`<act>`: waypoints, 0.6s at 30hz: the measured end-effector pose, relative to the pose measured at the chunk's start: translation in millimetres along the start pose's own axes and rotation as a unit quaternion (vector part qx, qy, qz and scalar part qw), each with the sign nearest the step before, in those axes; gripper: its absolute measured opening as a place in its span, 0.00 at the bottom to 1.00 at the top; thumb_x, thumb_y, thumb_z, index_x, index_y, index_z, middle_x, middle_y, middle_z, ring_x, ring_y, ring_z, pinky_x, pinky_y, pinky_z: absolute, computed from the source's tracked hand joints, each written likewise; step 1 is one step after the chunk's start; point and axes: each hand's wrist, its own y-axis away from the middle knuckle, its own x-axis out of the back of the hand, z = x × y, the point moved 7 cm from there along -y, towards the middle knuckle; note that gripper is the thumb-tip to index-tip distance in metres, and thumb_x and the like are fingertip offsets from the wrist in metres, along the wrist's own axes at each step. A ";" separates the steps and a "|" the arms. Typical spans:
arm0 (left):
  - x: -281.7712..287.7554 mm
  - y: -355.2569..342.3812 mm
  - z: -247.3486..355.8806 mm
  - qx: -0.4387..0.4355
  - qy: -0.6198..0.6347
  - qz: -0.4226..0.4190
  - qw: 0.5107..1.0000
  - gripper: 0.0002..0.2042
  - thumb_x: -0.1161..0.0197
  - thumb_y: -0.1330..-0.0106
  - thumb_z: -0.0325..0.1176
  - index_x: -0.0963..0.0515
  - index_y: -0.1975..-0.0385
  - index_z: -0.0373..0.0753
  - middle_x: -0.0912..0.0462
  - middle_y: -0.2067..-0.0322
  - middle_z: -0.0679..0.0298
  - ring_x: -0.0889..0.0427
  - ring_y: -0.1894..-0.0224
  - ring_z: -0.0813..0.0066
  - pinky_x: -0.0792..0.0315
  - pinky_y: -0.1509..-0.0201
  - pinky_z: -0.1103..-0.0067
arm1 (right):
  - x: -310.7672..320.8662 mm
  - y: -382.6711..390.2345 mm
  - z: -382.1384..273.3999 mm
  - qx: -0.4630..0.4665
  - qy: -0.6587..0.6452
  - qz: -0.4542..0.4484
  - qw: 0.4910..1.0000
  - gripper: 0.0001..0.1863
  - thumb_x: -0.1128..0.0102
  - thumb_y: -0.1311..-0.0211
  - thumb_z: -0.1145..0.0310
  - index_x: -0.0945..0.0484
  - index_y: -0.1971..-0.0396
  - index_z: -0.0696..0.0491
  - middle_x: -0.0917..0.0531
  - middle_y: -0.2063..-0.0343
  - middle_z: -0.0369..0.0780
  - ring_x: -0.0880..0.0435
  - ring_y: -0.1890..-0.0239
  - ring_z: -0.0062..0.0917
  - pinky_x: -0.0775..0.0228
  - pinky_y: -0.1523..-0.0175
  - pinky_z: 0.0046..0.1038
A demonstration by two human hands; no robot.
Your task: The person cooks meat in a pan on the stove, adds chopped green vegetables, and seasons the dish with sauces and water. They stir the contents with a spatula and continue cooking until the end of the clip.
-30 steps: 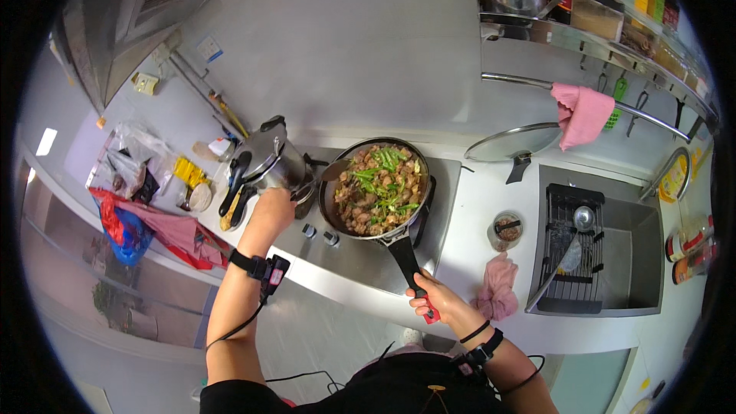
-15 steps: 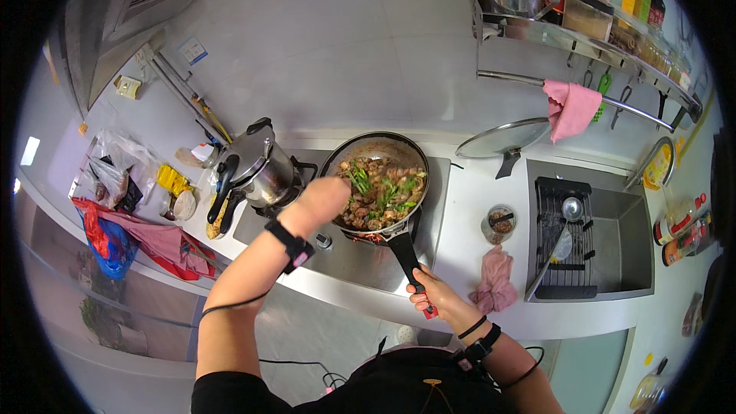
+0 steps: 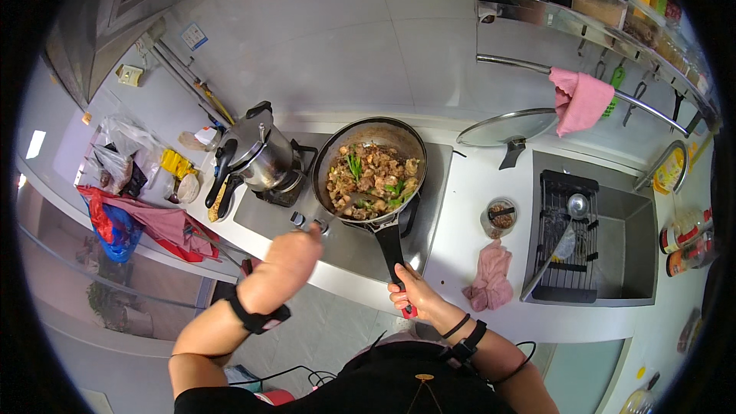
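A deep frying pan (image 3: 414, 130) on the stove holds browned chunks of food (image 3: 376, 172) with strips of green pepper (image 3: 354, 165) among them. My right hand (image 3: 414, 291) is wrapped round the pan's black handle (image 3: 389, 244), near its red end. My left hand (image 3: 284, 268), in a fist, is in front of the stove, lower left of the pan. From it a spatula (image 3: 356, 201) reaches over the near left rim into the food; its shaft is thin and blurred, and most of its grip is hidden by my fingers.
Left of the pan stands a steel pressure cooker (image 3: 264, 157) with black handles. On the right are a glass lid (image 3: 506, 129), a jar (image 3: 500, 217), a pink cloth (image 3: 491, 272) and a sink (image 3: 625, 245) with a rack and ladle. Bags (image 3: 115, 222) crowd the left.
My left hand has drawn back from over the pan toward me and to the left. The food is turned over, with less green on top. My right hand stays on the handle.
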 end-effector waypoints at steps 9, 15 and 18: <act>-12.1 -87.1 -15.4 0.061 0.049 0.070 0.994 0.08 0.48 0.45 0.25 0.27 0.66 0.31 0.20 0.78 0.51 0.19 0.74 0.54 0.25 0.74 0.67 | 3.7 0.1 -0.6 0.005 -0.011 0.006 1.000 0.10 0.58 0.32 0.52 0.45 0.62 0.40 0.37 0.80 0.31 0.44 0.85 0.11 0.52 0.81 0.15; -8.8 -39.7 -89.2 0.165 0.108 0.059 0.979 0.08 0.42 0.47 0.30 0.23 0.72 0.31 0.22 0.76 0.45 0.21 0.69 0.49 0.26 0.63 0.63 | 4.6 0.9 -1.3 -0.002 0.004 0.013 1.000 0.12 0.58 0.32 0.52 0.45 0.58 0.40 0.37 0.80 0.31 0.44 0.85 0.12 0.52 0.81 0.15; -45.7 -73.4 -100.6 0.208 0.144 0.037 0.967 0.08 0.43 0.47 0.28 0.22 0.73 0.29 0.21 0.72 0.46 0.21 0.66 0.50 0.26 0.59 0.64 | 5.3 1.6 -2.4 -0.004 0.016 0.020 1.000 0.13 0.60 0.32 0.53 0.46 0.54 0.40 0.37 0.80 0.32 0.45 0.85 0.12 0.52 0.81 0.15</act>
